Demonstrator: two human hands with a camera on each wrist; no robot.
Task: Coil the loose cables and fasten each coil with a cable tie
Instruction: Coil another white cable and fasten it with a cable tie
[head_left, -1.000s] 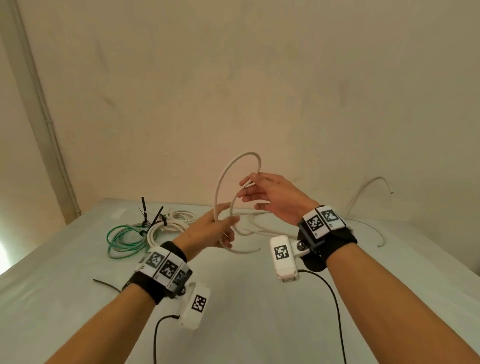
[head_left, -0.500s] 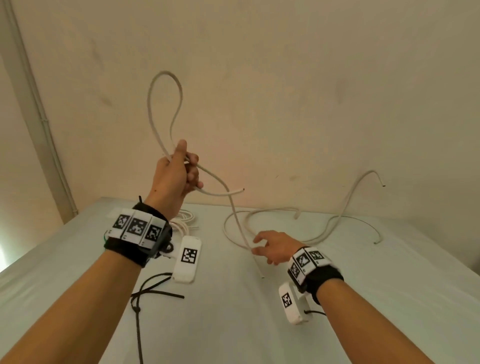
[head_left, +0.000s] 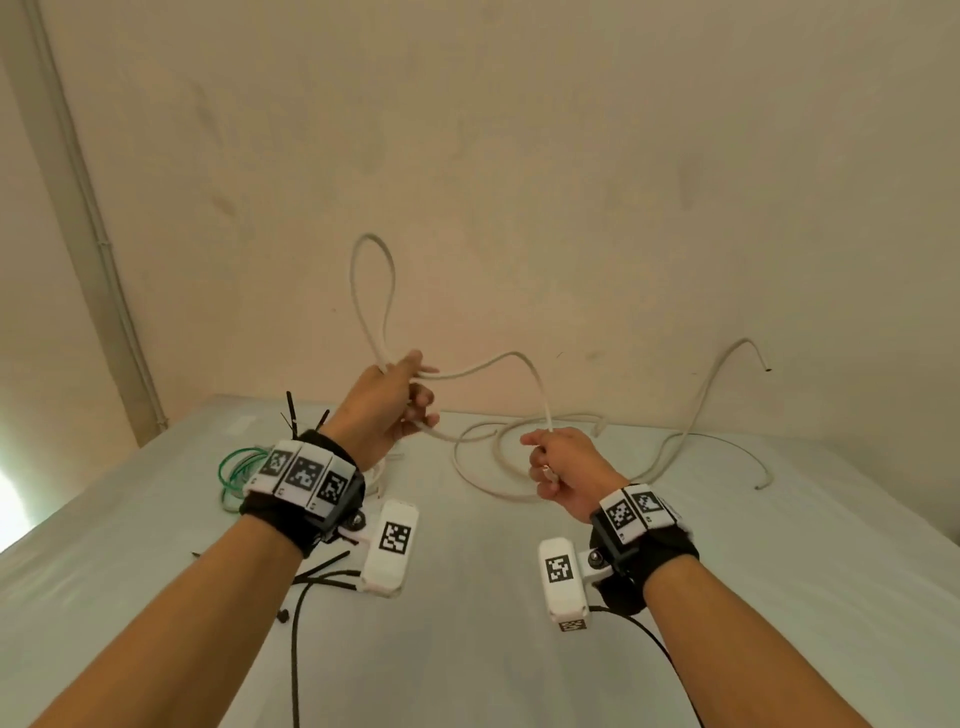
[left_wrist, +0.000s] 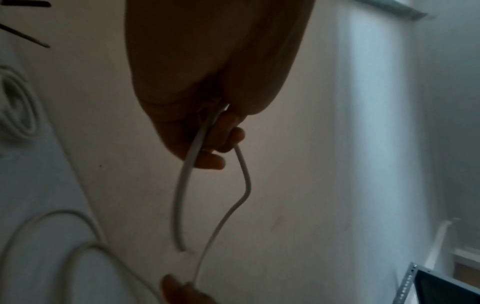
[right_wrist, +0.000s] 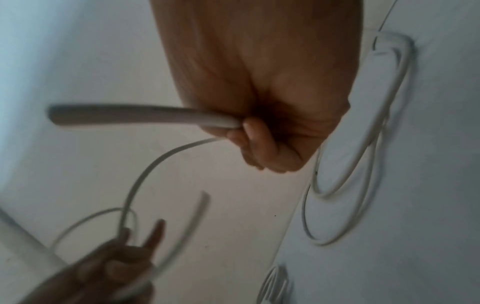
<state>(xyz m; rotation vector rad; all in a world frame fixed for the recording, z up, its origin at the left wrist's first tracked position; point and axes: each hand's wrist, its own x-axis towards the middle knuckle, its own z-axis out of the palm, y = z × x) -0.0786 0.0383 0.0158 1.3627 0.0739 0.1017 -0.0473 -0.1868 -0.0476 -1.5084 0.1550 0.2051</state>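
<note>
At the far left of the tabletop (head_left: 156, 519) a green cable coil (head_left: 236, 467) lies, with black cable ties (head_left: 324, 566) nearer, partly behind the left forearm. The left hand (head_left: 387, 410) is raised above the tabletop, and its grip is closed around the white cable (head_left: 498, 359). A narrow loop of this cable stands up above the fist, and a short free end comes out below the fingers. From the left grip the cable arches to the right and comes down into the right hand (head_left: 563, 473), which is lower, just above the tabletop, and whose fingers curl tightly around it. Beyond the right grip the rest of the cable lies in loose curves on the tabletop, and its far end rises near the wall (head_left: 571, 182).
</note>
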